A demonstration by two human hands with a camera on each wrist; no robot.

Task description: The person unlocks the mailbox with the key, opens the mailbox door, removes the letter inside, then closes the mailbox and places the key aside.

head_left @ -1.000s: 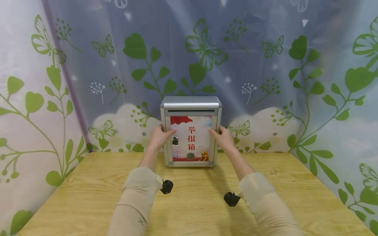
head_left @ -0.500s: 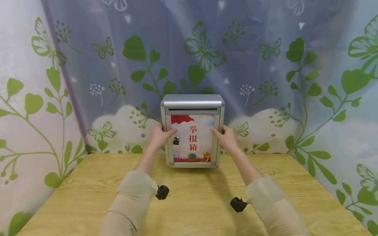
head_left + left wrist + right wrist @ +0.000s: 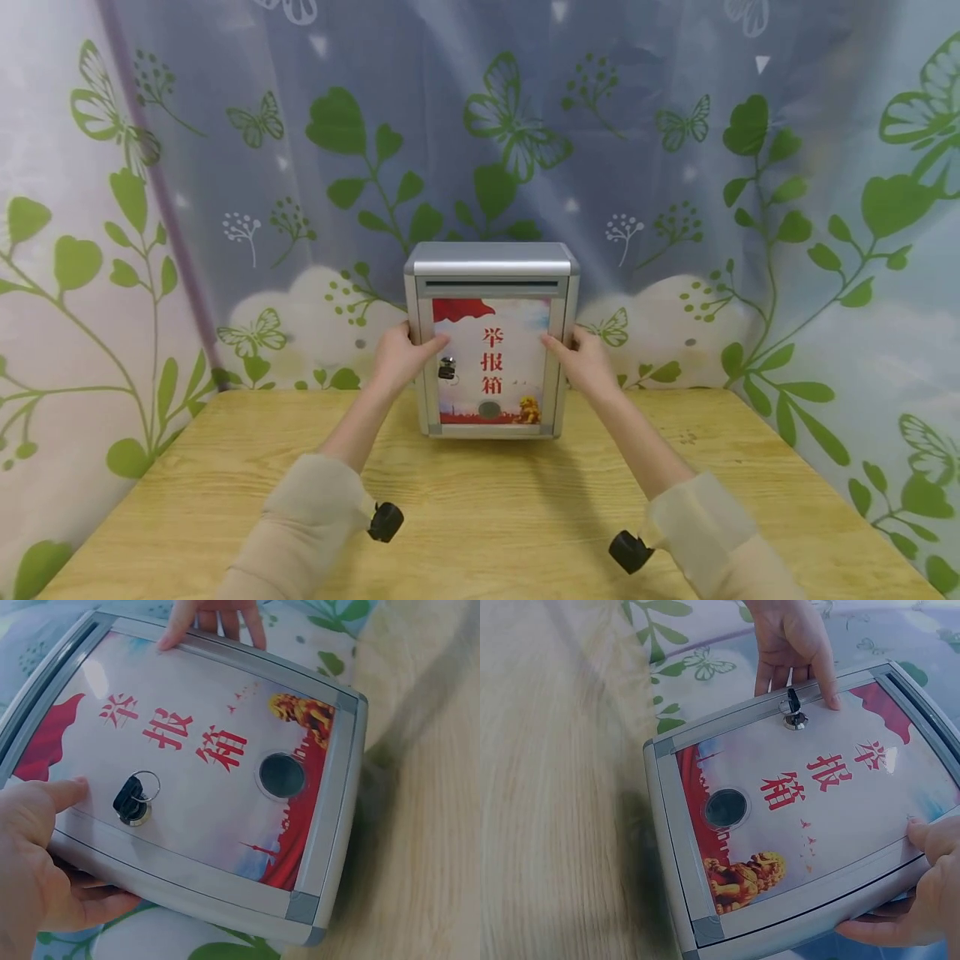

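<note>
Noted at far left, and along the far and right sides as well, a curtain (image 3: 420, 175) patterned with green leaves and butterflies, bordering a wood-grain table (image 3: 480, 517). Observed next, at near left, a light left sleeve (image 3: 300, 508) with a black wrist camera (image 3: 386, 522) at its inner side. Found the left hand (image 3: 397, 360) gripping the left side of a silver-framed box (image 3: 491, 337), with thumb laid on the front panel (image 3: 172, 780) above the lock (image 3: 135, 815) and fingers bent round the side, partly hidden. Located the box over the far middle of the table, slot end up, front turned to the near side. Could not establish contact or gap between underside and table. Recorded in the lock, at left of the panel, a black-headed key (image 3: 127, 791) bearing a ring (image 3: 160, 784). Logged further right a column of red characters (image 3: 491, 361), a round dark window (image 3: 282, 775) below, and a gold lion picture (image 3: 301, 716) at lower right. Noted a long slot (image 3: 491, 284) across the upper front. Could not tell the contents through window or slot. Found the right hand (image 3: 590, 364) gripping the right side likewise, with thumb on the panel edge and fingers curled round the side. Observed last, at near right, a second wrist camera (image 3: 631, 552) and the right sleeve (image 3: 708, 533).
</note>
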